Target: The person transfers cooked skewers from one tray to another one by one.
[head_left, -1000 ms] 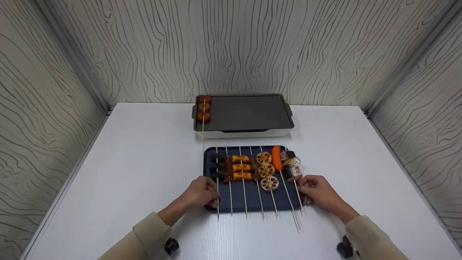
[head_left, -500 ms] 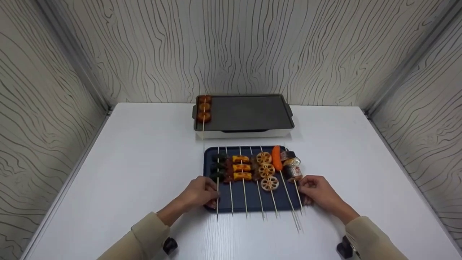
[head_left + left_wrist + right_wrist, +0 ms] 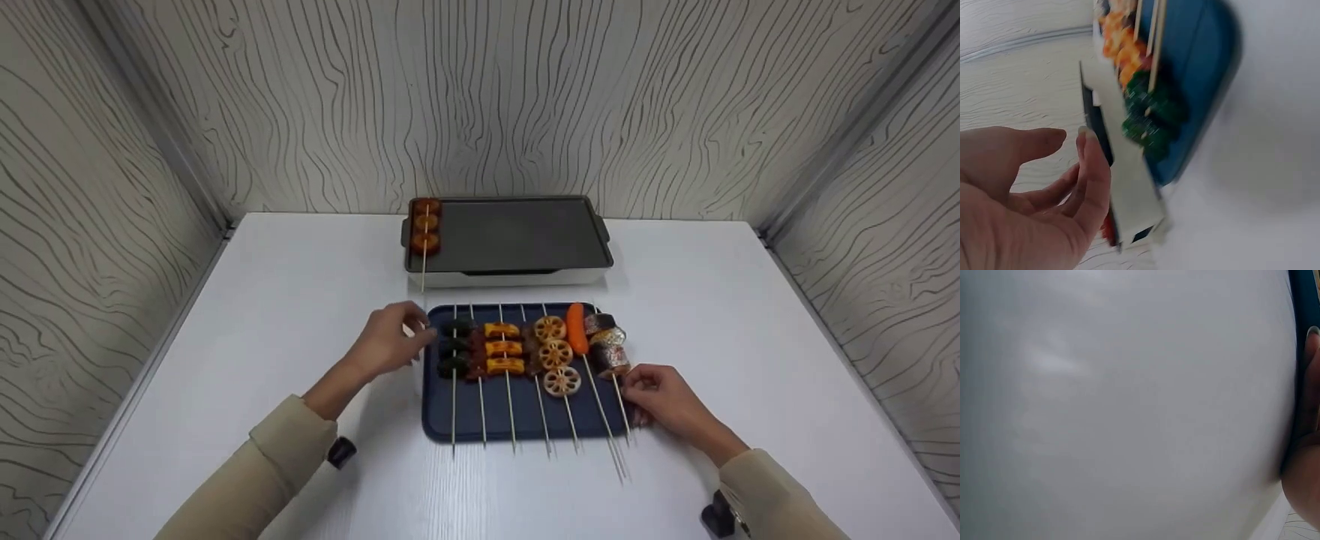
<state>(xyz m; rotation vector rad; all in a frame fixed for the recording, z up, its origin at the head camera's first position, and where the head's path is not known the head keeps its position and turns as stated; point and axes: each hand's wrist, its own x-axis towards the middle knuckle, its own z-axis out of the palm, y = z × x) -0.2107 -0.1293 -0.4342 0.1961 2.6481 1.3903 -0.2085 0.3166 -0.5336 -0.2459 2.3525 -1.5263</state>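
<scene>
A dark blue tray holds several skewers lined up side by side. At its left is a skewer of dark green pieces, and my left hand hovers beside the tray's upper left corner with thumb and fingers apart, holding nothing. In the left wrist view this hand has its fingertips in the air, with the green pieces beyond. My right hand grips the tray's right edge, close to the stick of the silvery fish-chunk skewer; its lower fingers are partly hidden. An orange sausage skewer lies next to the fish.
Behind the tray stands a flat grill, a skewer of brown round slices along its left side. Between green pieces and sausage lie yellow chunks and lotus root slices. Several sticks overhang the tray's front edge. Patterned walls enclose the white table.
My left hand has let go of the green skewer's stick at the tray's lower left and moved up and left, away from it. The right hand stays in place.
</scene>
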